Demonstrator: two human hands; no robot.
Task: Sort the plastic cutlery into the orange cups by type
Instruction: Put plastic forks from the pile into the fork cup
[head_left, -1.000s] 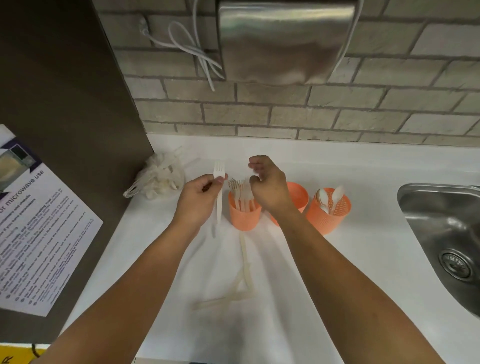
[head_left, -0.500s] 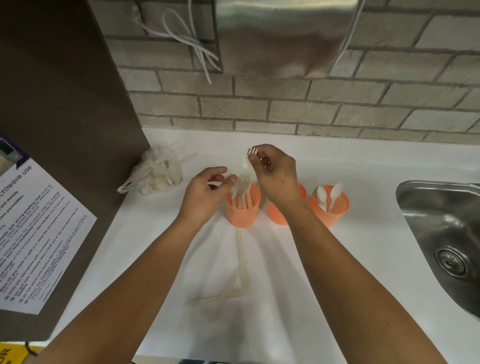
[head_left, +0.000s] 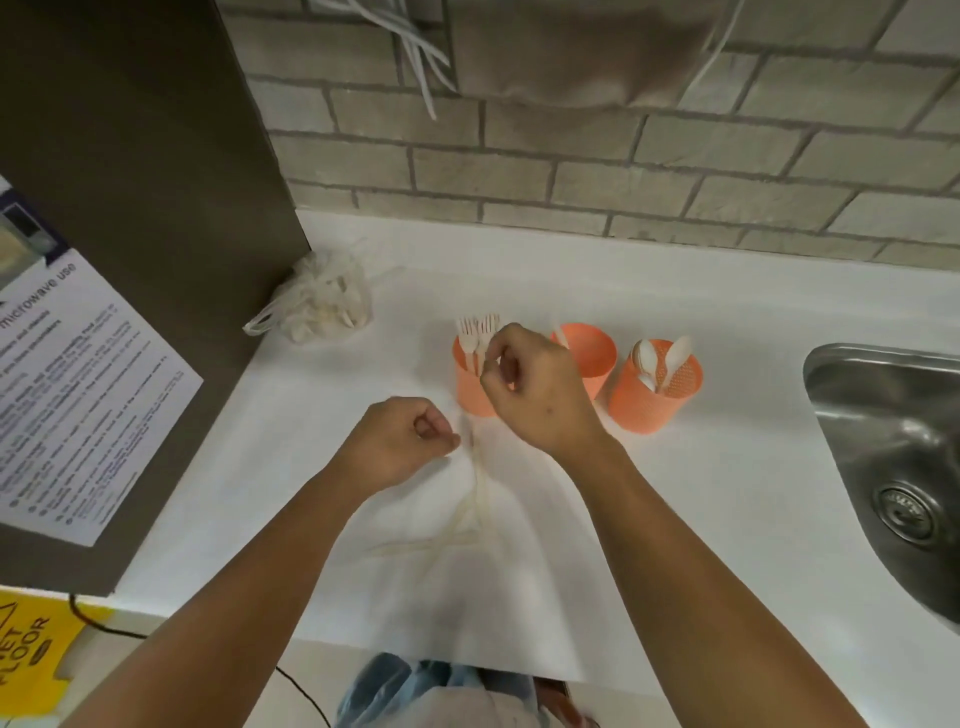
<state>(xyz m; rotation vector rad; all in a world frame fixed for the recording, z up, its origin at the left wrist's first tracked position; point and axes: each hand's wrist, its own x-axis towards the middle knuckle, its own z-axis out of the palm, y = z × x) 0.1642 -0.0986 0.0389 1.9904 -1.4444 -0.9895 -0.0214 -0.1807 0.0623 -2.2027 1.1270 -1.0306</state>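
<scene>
My left hand (head_left: 400, 441), fingers curled empty, is nearest the loose cutlery (head_left: 475, 499) lying lengthwise below the fork cup (head_left: 470, 387); right hand (head_left: 535, 387) pinches a fork there.

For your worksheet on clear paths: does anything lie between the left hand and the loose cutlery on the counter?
Nothing visible does. The left hand hovers curled just left of the loose cutlery, with only bare counter between them. The right hand is farther back, at the fork cup, off that path.
</scene>
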